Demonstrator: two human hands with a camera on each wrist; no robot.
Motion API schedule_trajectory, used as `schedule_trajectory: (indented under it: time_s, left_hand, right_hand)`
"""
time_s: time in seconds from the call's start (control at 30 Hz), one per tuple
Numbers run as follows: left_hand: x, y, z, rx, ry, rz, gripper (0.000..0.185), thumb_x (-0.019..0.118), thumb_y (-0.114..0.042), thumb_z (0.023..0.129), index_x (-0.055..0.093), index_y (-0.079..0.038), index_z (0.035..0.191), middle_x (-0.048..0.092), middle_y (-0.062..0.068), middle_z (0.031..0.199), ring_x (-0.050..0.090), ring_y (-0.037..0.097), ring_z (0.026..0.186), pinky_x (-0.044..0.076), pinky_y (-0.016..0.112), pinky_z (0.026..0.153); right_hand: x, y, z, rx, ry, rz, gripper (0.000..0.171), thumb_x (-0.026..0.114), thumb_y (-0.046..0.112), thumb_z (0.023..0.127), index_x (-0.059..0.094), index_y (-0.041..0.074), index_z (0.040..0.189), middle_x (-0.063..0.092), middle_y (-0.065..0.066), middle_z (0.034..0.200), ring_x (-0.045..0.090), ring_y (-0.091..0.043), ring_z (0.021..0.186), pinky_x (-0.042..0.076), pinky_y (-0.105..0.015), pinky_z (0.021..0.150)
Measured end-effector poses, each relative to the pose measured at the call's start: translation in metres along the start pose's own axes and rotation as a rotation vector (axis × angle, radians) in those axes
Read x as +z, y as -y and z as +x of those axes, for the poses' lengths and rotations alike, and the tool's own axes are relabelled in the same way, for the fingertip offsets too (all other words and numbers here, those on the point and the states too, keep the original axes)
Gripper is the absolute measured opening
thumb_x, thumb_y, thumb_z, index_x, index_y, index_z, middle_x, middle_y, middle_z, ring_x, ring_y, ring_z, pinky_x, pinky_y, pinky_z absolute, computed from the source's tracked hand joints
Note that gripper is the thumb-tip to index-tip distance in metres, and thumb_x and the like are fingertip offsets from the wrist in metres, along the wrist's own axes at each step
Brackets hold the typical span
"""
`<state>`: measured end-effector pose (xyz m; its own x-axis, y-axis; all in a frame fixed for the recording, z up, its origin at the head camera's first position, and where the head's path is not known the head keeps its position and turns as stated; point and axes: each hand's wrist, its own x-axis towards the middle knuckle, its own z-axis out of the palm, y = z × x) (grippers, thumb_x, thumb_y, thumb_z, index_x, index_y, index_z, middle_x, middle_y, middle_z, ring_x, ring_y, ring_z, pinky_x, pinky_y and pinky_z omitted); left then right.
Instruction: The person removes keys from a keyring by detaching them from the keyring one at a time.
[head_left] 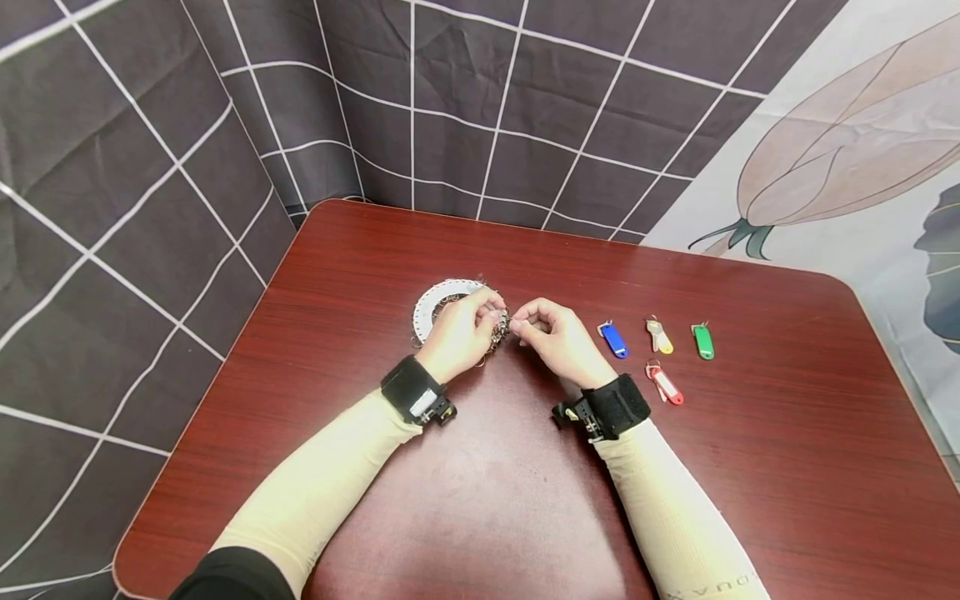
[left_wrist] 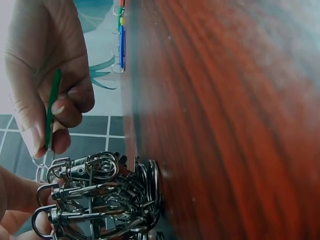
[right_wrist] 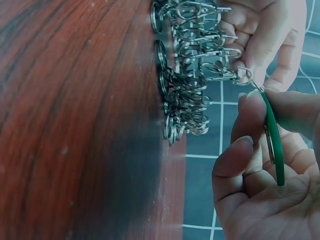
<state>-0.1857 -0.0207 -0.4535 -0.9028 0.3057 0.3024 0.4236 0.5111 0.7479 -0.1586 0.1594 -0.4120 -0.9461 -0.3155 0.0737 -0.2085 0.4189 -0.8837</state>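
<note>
Head cam looks down over the whole table (head_left: 750,467); both wrist cams sit super close, facing each other across the clasp bunch (left_wrist: 100,200).

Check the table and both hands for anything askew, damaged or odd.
Nothing stands out. The left hand grips a tangled bunch of metal clasps; the right hand pinches a green plastic key tag at it. Four coloured tags lie apart, intact.

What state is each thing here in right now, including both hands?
Left hand: grips the bunch of metal clasps.
Right hand: pinches a green key tag, its small ring at the clasps.
White ring holder: flat on the table, partly hidden behind the left hand.
Blue tag, yellow tag, second green tag, red tag: lying loose on the table, apart, untouched.
</note>
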Motion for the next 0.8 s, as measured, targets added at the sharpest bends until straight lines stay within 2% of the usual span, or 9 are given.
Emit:
schedule_trajectory:
  time_s: [0.13,0.4,0.6,0.8]
  left_hand:
    - [0.000,-0.001,-0.001,-0.001,0.003,0.007,0.010,0.057,-0.007,0.091,0.062,-0.009,0.099,0.064,-0.001,0.078,0.060,0.011,0.070,0.047,0.029,0.064]
    - [0.001,0.000,-0.002,-0.045,0.075,0.062,0.005,0.060,-0.008,0.088,0.059,-0.010,0.093,0.059,-0.003,0.076,0.057,0.010,0.071,0.048,0.024,0.065]
    - [0.001,0.001,0.000,-0.002,0.012,0.009,0.006,0.061,-0.006,0.088,0.060,-0.009,0.092,0.059,-0.001,0.077,0.057,0.012,0.071,0.047,0.026,0.066]
    - [0.001,-0.001,0.001,0.003,-0.003,-0.011,0.009,0.058,-0.004,0.090,0.064,-0.007,0.096,0.060,-0.001,0.078,0.058,0.011,0.071,0.048,0.027,0.067]
  right_hand:
    - [0.001,-0.002,0.001,0.006,0.000,-0.021,0.011,0.062,0.003,0.093,0.062,-0.006,0.097,0.061,-0.028,0.079,0.058,-0.046,0.074,0.038,-0.020,0.054]
    - [0.006,-0.035,0.011,-0.010,-0.015,0.035,0.012,0.061,0.006,0.094,0.062,-0.005,0.099,0.062,-0.027,0.086,0.060,-0.044,0.074,0.043,-0.020,0.056]
    - [0.004,-0.038,0.009,-0.013,-0.017,-0.008,0.010,0.066,0.017,0.093,0.065,0.008,0.097,0.064,-0.014,0.083,0.060,-0.029,0.071,0.044,-0.024,0.058]
    - [0.003,-0.038,0.008,-0.002,-0.002,-0.050,0.006,0.069,0.016,0.089,0.066,0.015,0.094,0.064,-0.001,0.080,0.052,-0.016,0.064,0.043,-0.026,0.057]
